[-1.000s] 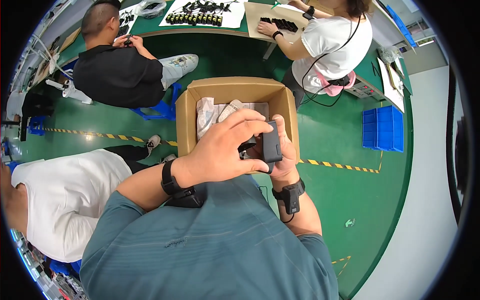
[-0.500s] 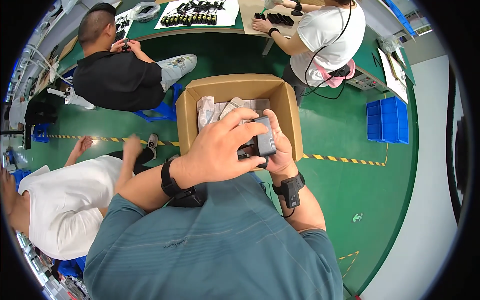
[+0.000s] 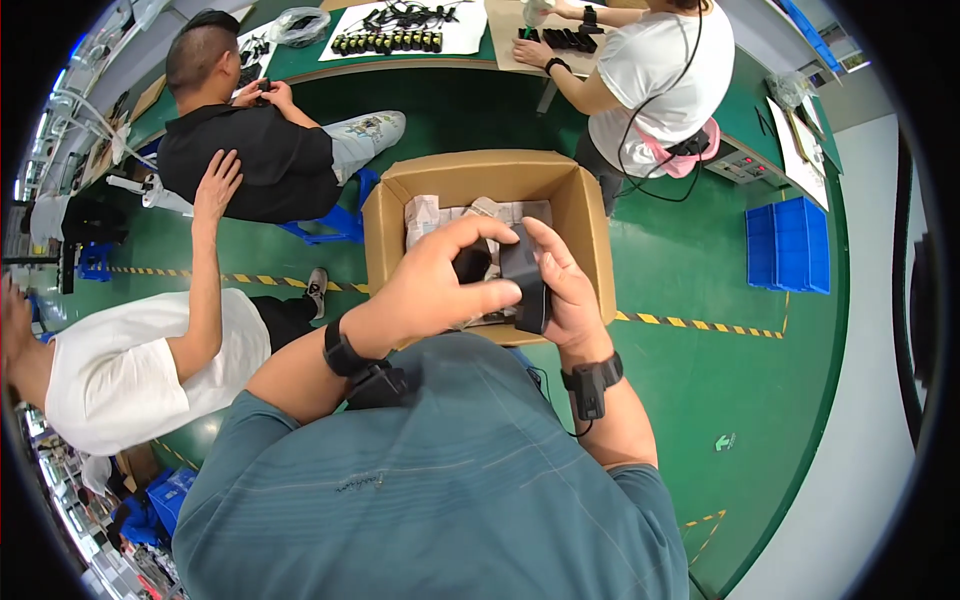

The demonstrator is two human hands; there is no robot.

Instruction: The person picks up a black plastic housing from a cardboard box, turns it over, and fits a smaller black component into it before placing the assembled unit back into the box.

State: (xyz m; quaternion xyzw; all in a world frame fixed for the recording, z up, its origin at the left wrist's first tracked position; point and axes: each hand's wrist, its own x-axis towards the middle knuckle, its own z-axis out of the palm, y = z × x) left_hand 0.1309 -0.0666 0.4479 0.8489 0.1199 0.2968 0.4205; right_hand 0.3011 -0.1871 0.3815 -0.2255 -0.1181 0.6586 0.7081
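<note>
Holding a flat black case [image 3: 525, 278] over the near part of the cardboard box [image 3: 480, 178], you grip it from both sides: your left hand [image 3: 425, 285] has thumb and fingertips closed on its left edge, and your right hand [image 3: 572, 295] is wrapped around its right edge. A dark round shape [image 3: 472, 262] shows behind your left hand — whether you hold it or it lies in the box, you cannot tell from here. Printed paper [image 3: 422, 216] lines the box.

Around the box spreads a glossy green floor [image 3: 670, 400], with black-and-yellow tape [image 3: 700, 325] running to its left and right. Beyond the box stands a green-topped bench [image 3: 310, 66], bearing a white sheet [image 3: 468, 38] with a row of black-and-yellow parts [image 3: 388, 43] and, farther right, a tan mat [image 3: 506, 52] with black blocks [image 3: 572, 40]. A worker in white [image 3: 665, 70] is at that mat; a seated worker in black [image 3: 250, 150] is left of the box — and a person in white [image 3: 130, 370], nearer you, reaches a hand to that worker's back. Well right of the box sit a blue crate [image 3: 788, 243] and, past it, a pale wall [image 3: 865, 360].
</note>
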